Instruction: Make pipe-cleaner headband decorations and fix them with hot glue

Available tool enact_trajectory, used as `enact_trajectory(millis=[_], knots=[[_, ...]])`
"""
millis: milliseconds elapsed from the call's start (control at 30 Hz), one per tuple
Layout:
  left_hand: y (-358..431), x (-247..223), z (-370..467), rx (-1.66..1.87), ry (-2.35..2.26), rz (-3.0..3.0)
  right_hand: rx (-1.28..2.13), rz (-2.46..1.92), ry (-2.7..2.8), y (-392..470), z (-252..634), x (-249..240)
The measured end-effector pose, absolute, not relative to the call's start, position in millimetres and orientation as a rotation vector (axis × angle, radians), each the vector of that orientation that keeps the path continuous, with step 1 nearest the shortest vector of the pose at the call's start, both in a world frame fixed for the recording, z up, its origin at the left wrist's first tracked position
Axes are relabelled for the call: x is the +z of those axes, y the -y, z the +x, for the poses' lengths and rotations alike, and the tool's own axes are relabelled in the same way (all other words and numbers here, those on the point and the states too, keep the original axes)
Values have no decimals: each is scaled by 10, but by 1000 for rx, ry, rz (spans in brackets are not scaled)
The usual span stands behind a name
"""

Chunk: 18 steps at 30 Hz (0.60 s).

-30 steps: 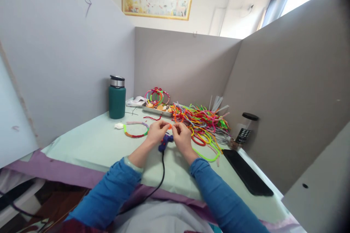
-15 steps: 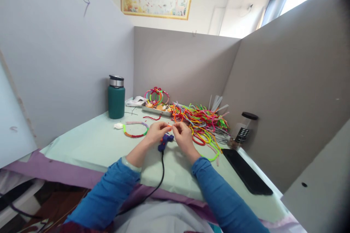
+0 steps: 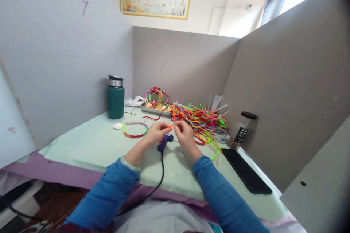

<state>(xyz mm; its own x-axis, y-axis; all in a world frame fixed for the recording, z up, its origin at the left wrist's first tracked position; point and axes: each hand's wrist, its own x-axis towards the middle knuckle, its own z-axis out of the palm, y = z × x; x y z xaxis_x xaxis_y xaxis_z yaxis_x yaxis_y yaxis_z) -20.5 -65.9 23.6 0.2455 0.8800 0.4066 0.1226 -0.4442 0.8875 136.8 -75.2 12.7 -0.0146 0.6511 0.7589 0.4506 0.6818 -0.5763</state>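
Note:
Between my two hands runs a short orange pipe cleaner (image 3: 170, 127), pinched at both sides over the middle of the table. My left hand (image 3: 158, 132) is closed on its left part, and my right hand (image 3: 184, 133) is closed on its right part. Just below the fingers lies a blue glue gun (image 3: 165, 142) with a black cord trailing toward me. Left of my left hand rests a ring of coloured pipe cleaners (image 3: 135, 135) in red, green and lilac, beside a small white piece (image 3: 117, 126).
Behind my hands is a heap of pipe cleaners (image 3: 202, 116). A metal tray (image 3: 155, 112) holds small pieces, with coloured hoops behind. A green bottle (image 3: 115, 102) stands left; a lidded jar (image 3: 244, 127) and black phone (image 3: 244, 171) are right. Grey partitions (image 3: 186, 58) enclose the table.
My hands have moved slightly apart, and more of the orange pipe cleaner shows between my fingers. The things on the table look unmoved.

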Motion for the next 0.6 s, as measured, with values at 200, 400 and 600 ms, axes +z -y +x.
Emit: enact_trajectory(millis=[200, 400, 600], knots=[[676, 268, -221, 1285, -941, 1663, 93, -884, 1677, 770, 1349, 126], [733, 314, -217, 1336, -950, 1517, 55, -899, 1692, 805, 1299, 121], [763, 332, -205, 1362, -886, 1379, 23, -902, 1657, 820, 1204, 87]])
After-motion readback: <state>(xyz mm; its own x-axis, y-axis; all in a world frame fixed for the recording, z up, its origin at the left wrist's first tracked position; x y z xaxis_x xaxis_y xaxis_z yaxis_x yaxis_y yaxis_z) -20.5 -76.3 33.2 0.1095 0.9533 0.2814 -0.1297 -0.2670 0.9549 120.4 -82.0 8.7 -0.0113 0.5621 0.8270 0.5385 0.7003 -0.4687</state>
